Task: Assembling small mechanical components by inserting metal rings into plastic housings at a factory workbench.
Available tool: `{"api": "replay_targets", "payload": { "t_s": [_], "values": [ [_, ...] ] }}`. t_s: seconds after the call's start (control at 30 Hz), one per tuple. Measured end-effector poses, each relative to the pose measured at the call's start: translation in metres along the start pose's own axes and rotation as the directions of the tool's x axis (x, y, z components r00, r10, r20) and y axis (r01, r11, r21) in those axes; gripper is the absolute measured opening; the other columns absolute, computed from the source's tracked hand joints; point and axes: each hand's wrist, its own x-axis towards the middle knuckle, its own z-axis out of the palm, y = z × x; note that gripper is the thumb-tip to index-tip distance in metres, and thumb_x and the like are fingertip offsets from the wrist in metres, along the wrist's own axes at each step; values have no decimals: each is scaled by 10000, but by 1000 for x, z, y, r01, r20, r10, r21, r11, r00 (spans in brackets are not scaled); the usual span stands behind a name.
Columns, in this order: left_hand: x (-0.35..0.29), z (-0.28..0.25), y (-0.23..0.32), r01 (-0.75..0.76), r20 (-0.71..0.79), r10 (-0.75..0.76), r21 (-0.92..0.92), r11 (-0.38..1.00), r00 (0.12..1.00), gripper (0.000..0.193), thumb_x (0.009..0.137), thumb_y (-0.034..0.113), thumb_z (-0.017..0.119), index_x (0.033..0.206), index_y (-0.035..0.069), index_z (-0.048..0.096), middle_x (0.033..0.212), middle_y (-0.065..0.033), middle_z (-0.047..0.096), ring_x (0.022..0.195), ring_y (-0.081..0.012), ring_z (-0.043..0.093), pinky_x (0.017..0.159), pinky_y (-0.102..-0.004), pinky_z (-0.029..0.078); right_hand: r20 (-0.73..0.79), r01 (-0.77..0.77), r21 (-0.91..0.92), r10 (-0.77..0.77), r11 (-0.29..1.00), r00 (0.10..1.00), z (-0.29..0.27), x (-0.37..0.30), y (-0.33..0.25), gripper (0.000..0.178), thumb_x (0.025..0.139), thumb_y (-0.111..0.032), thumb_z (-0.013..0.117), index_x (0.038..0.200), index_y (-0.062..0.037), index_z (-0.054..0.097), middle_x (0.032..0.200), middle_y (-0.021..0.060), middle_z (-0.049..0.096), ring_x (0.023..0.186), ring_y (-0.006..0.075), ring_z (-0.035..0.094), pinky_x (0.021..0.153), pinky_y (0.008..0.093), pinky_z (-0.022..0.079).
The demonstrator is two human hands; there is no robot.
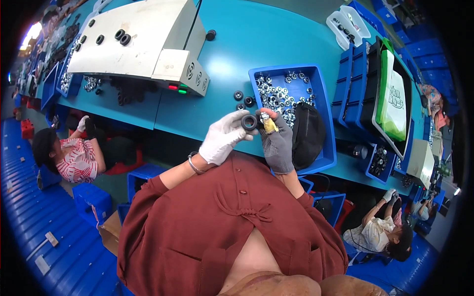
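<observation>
In a white glove, my left hand [222, 138] pinches a small black ring-shaped part [249, 128] between thumb and fingers. Close beside it, my right hand [279, 150] wears a grey glove with bare fingertips and something yellow wrapped around one finger. Its fingers are closed on a small shiny metal piece [265, 115], whose exact kind is too small to tell. Both hands are held before my body at the table's near edge. Just beyond them, several black round parts [238, 95] lie on the teal table [227, 54].
A blue bin [332, 143] on the right holds many shiny metal pieces and a black pouch [310, 133]. A cream machine [138, 37] stands at left. Stacked blue trays [340, 89] rise at right, beside a green-and-white bag [392, 98]. Co-workers sit on both sides.
</observation>
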Motion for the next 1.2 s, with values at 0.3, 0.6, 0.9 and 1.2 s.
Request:
{"api": "replay_targets", "payload": {
  "t_s": [0.3,0.6,0.9,1.2],
  "values": [
    [-2,2,3,4,4,-4,-53,999,1000,585,903,74,668,1391,-73,380,1224,-169,571,1043,-264,632,842,-323,539,-21,60,70,-59,996,998,-8,2,-2,294,984,-26,487,1262,34,560,1139,97,621,1054,174,609,940,318,498],
    [2,-2,1,52,27,-49,-137,989,998,609,895,55,666,1407,-60,359,1222,-152,557,1041,-258,623,835,-309,532,-31,83,124,-80,989,996,-13,4,-5,311,963,-33,510,1263,35,559,1123,104,622,1042,178,610,938,323,498],
    [2,3,2,58,10,-58,-98,994,998,613,895,64,673,1402,-72,358,1214,-152,559,1032,-257,626,829,-305,535,-48,53,129,-47,990,998,-15,1,-5,323,959,-24,511,1272,42,551,1124,106,621,1040,181,607,946,326,493],
    [3,4,-1,15,-14,-15,-25,1000,1000,571,894,63,676,1377,-70,402,1203,-162,575,1031,-265,634,825,-313,540,-28,64,88,-62,994,998,-19,3,-2,314,970,-51,527,1270,36,558,1126,99,622,1038,177,607,938,322,492]
  ]
}}
